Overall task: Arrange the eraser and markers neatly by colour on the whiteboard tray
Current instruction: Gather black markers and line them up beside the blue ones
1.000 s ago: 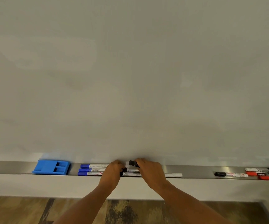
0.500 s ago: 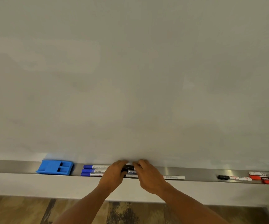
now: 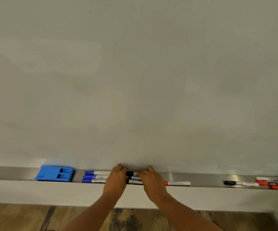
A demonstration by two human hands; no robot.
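Note:
A blue eraser (image 3: 54,173) lies at the left of the metal tray (image 3: 206,179). Three blue-capped markers (image 3: 94,177) lie stacked side by side to its right. My left hand (image 3: 116,180) and my right hand (image 3: 152,180) rest on a group of black-capped markers (image 3: 133,177) between them, fingers curled over the ends. A red-capped marker (image 3: 177,183) pokes out to the right of my right hand. Whether either hand grips a marker or only presses on it is unclear.
At the tray's right end lie a black-capped marker (image 3: 240,183) and a small pile of red and black markers (image 3: 275,182). The whiteboard (image 3: 134,80) rises above the tray. A wood-pattern floor (image 3: 26,217) shows below.
My right hand has lowered the raised black marker into the group, and both hands have closed in on the black markers. The view has tilted slightly upward.

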